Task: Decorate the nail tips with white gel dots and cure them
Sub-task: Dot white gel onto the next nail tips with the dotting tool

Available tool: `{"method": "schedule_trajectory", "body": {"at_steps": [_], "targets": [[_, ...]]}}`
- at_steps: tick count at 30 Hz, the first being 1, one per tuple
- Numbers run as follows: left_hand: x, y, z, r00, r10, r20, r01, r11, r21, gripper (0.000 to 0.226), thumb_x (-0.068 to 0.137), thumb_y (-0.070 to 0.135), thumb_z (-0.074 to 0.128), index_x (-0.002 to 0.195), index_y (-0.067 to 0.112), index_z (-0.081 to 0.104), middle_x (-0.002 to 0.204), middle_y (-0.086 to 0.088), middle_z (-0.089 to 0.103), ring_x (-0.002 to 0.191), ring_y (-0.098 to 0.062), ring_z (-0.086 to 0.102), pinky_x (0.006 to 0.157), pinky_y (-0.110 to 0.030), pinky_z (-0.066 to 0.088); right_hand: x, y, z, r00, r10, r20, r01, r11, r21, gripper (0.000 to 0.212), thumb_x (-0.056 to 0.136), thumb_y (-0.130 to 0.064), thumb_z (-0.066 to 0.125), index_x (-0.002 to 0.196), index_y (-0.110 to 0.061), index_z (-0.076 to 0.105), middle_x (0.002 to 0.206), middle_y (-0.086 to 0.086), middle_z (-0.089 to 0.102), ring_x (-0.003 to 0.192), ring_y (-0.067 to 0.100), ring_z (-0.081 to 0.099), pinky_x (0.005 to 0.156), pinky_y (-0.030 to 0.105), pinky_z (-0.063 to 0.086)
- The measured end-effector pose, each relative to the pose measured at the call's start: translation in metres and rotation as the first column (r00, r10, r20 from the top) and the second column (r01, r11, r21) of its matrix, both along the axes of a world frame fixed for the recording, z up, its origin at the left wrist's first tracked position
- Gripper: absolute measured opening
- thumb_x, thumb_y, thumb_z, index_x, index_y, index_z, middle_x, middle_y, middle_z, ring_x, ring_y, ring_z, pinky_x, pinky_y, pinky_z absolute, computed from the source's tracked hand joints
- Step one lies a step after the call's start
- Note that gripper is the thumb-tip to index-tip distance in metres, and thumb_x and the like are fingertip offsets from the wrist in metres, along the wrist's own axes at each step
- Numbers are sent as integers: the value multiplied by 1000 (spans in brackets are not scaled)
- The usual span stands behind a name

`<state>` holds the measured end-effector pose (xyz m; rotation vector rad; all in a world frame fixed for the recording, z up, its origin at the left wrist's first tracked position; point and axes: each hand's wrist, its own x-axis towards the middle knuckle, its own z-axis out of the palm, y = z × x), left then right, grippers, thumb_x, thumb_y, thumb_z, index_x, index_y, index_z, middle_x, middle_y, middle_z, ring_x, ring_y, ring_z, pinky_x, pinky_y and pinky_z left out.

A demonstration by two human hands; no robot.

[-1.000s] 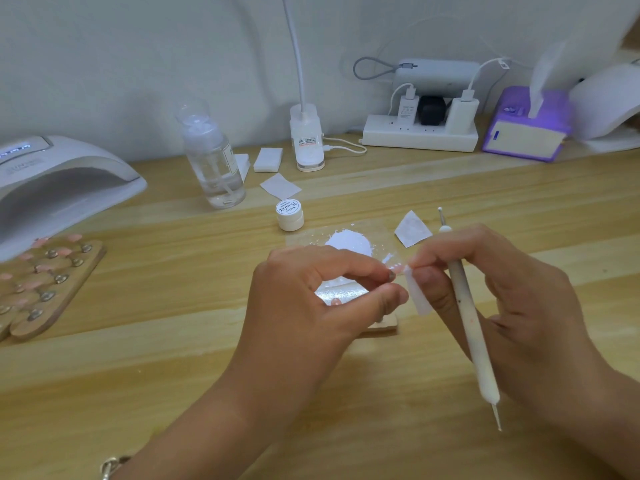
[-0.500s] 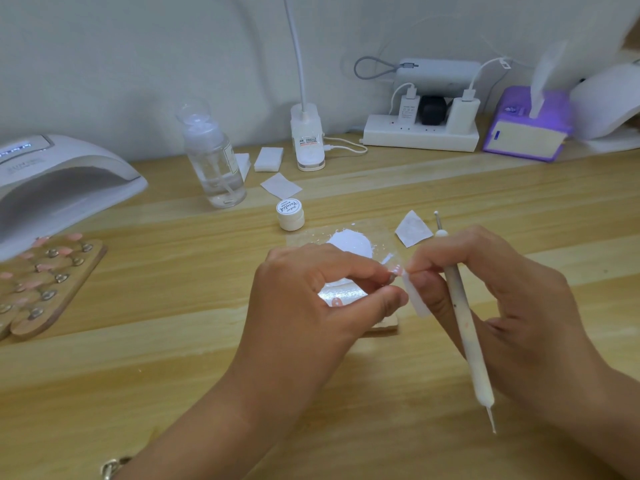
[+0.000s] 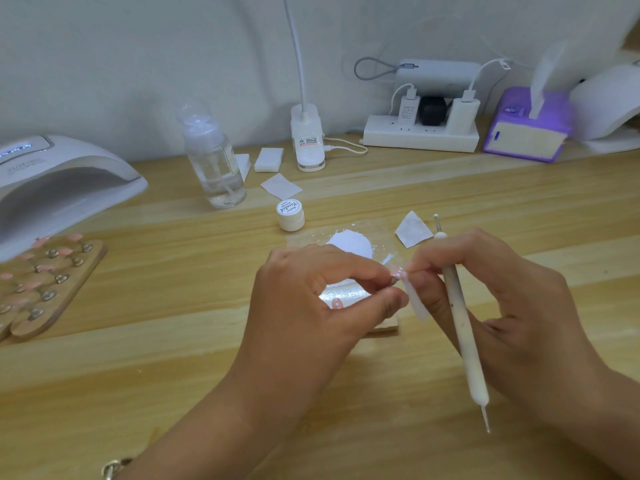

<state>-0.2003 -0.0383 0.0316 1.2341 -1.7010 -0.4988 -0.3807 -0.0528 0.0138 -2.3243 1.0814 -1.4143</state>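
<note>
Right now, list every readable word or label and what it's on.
"Painted", in script, as best I can read: jar lid.
Small print round it: too small.
Desk-lamp sticker: blurred.
Charger print: too small.
Curing lamp lettering: unreadable.
Bottle label: turned away, unreadable.

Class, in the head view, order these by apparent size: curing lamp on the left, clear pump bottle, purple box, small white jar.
1. curing lamp, though cropped by the frame edge.
2. clear pump bottle and purple box: they look about alike, so not ranked.
3. small white jar.
</note>
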Motion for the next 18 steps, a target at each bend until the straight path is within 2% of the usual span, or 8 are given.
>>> {"method": "schedule_trajectory", "body": {"at_steps": [5,10,18], "targets": [[-1,1,1,1000,0,-7,0,1000,12,8,67,36,82,70,33,74,75,28,70,85,1,66,85,-22,39,0,0,1,1000,-13,2,13,1000,-7,6,92,-19,60,89,-16,64,86,-9,63,84,11,58,82,11,40],[-2,1,2,1000,11,-13,-11,1000,19,9,66,37,81,70,34,75,75,29,70,88,0,65,83,-29,42,0,0,0,1000,-27,3,27,1000,-5,5,91,-19,61,90,-17,64,84,-11,59,85,10,58,82,9,39],[-2,2,2,1000,21,-21,-20,1000,20,13,66,38,81,76,35,74,75,30,69,91,3,63,81,-30,43,0,1,1,999,-36,7,36,999,-1,5,92,-20,61,90,-18,64,85,-10,59,83,11,58,80,10,39]]}}
